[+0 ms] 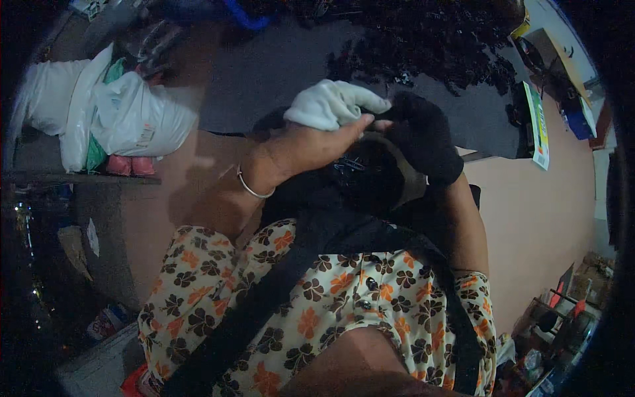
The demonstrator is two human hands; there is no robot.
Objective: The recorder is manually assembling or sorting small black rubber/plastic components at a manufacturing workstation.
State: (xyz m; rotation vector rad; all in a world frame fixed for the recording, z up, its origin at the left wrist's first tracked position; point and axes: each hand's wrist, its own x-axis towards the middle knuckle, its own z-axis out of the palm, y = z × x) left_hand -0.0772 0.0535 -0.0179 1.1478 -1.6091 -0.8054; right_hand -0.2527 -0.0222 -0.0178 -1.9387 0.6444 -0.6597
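Observation:
My left hand (325, 137) is raised in front of my chest, with a white cloth glove (324, 106) bunched over its fingers and the thumb bare. Beside it, my right hand (423, 135) wears a black glove with a bare fingertip showing. Both hands are closed, their fingertips meeting in a pinch. Whatever lies between them is too small and dark to name. Below the hands, a round dark container (383, 182) sits near my lap, holding several small dark pieces (350, 164).
A dark grey work surface (264, 73) stretches ahead, bearing a wide heap of small black parts (430, 46). White plastic bags (135, 112) stand at the left. A green and white box (534, 126) lies at the surface's right edge. Assorted clutter (562, 324) fills the lower right.

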